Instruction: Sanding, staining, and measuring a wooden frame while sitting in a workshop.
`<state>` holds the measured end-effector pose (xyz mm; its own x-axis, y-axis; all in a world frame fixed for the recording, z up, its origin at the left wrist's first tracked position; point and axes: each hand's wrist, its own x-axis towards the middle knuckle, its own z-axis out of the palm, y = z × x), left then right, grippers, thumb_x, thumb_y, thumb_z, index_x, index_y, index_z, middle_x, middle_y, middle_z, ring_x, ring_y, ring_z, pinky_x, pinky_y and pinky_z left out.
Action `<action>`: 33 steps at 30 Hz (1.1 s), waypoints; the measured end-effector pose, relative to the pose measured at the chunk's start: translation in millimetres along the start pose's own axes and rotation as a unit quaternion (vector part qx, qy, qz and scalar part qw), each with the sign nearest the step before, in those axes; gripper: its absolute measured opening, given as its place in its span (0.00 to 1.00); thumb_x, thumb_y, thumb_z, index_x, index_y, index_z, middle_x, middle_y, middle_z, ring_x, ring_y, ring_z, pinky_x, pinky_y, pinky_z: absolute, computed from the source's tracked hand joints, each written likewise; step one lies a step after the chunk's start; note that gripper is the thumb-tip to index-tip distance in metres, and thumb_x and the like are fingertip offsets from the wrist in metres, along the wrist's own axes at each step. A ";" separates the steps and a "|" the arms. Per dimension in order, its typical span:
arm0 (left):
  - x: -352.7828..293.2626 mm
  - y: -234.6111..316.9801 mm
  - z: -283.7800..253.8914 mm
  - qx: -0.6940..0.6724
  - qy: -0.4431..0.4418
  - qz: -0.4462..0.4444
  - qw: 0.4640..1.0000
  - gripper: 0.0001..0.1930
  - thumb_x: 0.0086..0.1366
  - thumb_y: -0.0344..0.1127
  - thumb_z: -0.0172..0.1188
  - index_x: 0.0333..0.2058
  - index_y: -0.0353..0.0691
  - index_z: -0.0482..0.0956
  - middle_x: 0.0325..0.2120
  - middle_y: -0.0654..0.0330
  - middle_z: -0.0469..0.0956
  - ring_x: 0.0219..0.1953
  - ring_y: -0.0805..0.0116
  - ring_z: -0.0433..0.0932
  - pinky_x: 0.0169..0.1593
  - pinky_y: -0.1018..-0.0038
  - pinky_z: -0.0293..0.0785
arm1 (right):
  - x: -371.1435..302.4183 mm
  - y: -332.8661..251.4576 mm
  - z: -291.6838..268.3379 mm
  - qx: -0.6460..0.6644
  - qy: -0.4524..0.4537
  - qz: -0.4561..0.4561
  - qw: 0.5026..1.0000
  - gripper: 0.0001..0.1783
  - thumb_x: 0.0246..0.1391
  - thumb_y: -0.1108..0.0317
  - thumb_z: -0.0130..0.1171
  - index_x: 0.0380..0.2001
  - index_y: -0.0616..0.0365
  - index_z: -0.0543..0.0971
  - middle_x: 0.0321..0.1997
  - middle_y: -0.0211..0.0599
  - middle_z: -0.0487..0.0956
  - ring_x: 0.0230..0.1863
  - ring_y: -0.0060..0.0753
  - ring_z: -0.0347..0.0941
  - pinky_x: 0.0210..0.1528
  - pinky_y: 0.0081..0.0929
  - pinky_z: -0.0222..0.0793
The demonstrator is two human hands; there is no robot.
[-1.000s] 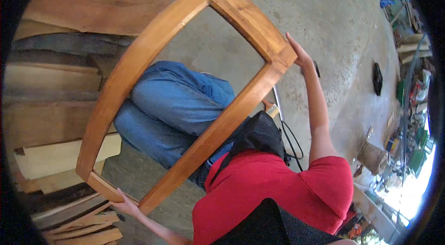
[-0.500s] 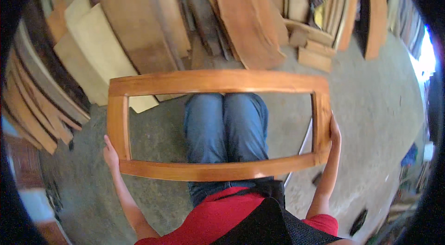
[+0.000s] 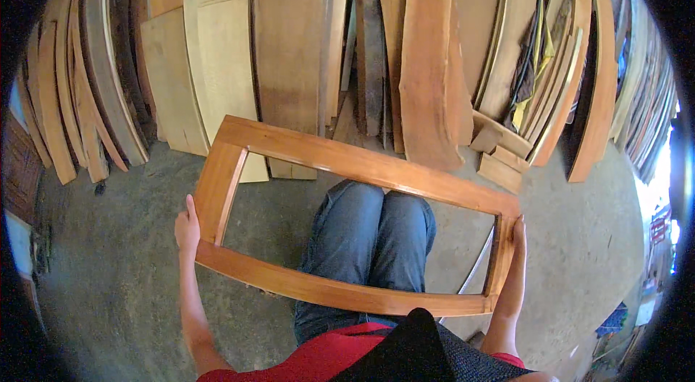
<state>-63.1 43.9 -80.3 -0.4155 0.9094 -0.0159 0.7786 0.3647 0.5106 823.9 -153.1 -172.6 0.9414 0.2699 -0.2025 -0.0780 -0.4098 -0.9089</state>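
A glossy brown rectangular wooden frame [image 3: 376, 165] is held up over my lap, its middle open so that my jeans and the floor show through. My left hand [image 3: 187, 228] grips its left end, with the thumb up along the outer edge and the other fingers hidden behind. At the opposite end, my right hand [image 3: 519, 234] is closed on the outer edge, most of its fingers out of sight. The frame tilts, its left end higher than its right.
Many boards lean along the wall ahead, among them pale panels [image 3: 224, 56] and a reddish plank [image 3: 427, 56]. Short wood blocks [image 3: 502, 165] lie at their foot. A thin light strip [image 3: 474, 262] lies on the concrete floor [image 3: 579, 252] by my right leg.
The wooden frame has gone from nearly level to tilted, its right end dropping as both hands keep hold. My view has shifted up, showing more of the leaning boards.
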 end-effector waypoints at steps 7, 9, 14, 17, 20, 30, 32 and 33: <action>12.0 -27.3 28.5 -0.025 -0.021 -0.001 0.999 0.45 0.64 0.66 0.26 0.22 0.24 0.75 0.23 0.33 0.74 0.31 0.36 0.74 0.37 0.49 0.66 | 0.0 -33.5 -27.7 -0.130 -0.024 -0.075 0.988 0.41 0.58 0.34 0.29 0.28 0.61 0.79 0.13 0.31 0.68 0.12 0.27 0.60 0.14 0.31 0.56; 14.5 -48.9 48.1 -0.038 -0.057 0.015 0.998 0.46 0.65 0.66 0.23 0.22 0.23 0.75 0.24 0.33 0.74 0.32 0.35 0.74 0.39 0.50 0.67 | -3.9 -68.0 -29.0 -0.195 -0.011 -0.081 0.977 0.41 0.58 0.34 0.31 0.33 0.63 0.78 0.14 0.34 0.69 0.14 0.31 0.62 0.15 0.33 0.58; 3.3 -92.2 82.8 -0.055 -0.092 -0.086 0.991 0.48 0.63 0.68 0.21 0.25 0.24 0.77 0.27 0.32 0.74 0.37 0.35 0.74 0.43 0.50 0.66 | -78.6 -177.5 -1.1 -0.214 -0.024 -0.202 0.955 0.50 0.54 0.28 0.30 0.31 0.74 0.77 0.19 0.49 0.77 0.20 0.48 0.71 0.25 0.48 0.63; -16.5 -120.4 91.1 -0.067 -0.101 -0.088 0.989 0.47 0.63 0.69 0.24 0.27 0.26 0.78 0.28 0.33 0.75 0.39 0.35 0.73 0.44 0.50 0.66 | -128.5 -238.5 12.5 -0.352 -0.038 -0.319 0.879 0.51 0.53 0.27 0.32 0.30 0.77 0.76 0.18 0.52 0.76 0.21 0.48 0.70 0.25 0.48 0.62; -43.9 -130.5 91.6 -0.061 -0.083 -0.086 0.991 0.44 0.63 0.67 0.27 0.29 0.26 0.79 0.28 0.35 0.76 0.38 0.36 0.74 0.46 0.53 0.68 | -146.8 -262.7 -19.4 -0.461 -0.039 -0.433 0.773 0.53 0.51 0.26 0.34 0.29 0.79 0.75 0.17 0.54 0.75 0.21 0.49 0.70 0.26 0.47 0.62; -222.6 6.5 42.9 -0.217 -0.144 0.368 0.893 0.20 0.55 0.51 0.61 0.29 0.36 0.75 0.29 0.53 0.74 0.35 0.52 0.70 0.43 0.59 0.64 | -218.4 -287.1 6.0 -0.445 -0.056 -0.251 0.858 0.51 0.50 0.26 0.35 0.30 0.75 0.77 0.20 0.64 0.74 0.23 0.53 0.73 0.26 0.49 0.63; -246.6 38.6 60.2 -0.213 -0.123 0.440 0.864 0.23 0.55 0.55 0.58 0.24 0.36 0.75 0.25 0.54 0.74 0.32 0.55 0.71 0.40 0.62 0.64 | -220.4 -276.9 7.0 -0.389 -0.053 -0.353 0.850 0.55 0.46 0.23 0.39 0.27 0.81 0.76 0.21 0.63 0.76 0.24 0.49 0.73 0.26 0.44 0.65; -246.8 53.5 61.7 -0.186 -0.104 0.468 0.858 0.25 0.56 0.58 0.56 0.21 0.36 0.75 0.24 0.54 0.75 0.32 0.56 0.72 0.39 0.63 0.65 | -233.3 -278.3 12.2 -0.363 -0.055 -0.367 0.855 0.54 0.46 0.24 0.40 0.26 0.80 0.76 0.21 0.62 0.76 0.24 0.49 0.74 0.26 0.43 0.66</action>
<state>110.1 -148.7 -102.1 0.4323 0.7988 0.4184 0.5051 -0.5989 0.6215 622.0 -91.4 123.1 0.6095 0.7507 0.2549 0.7821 -0.5167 -0.3482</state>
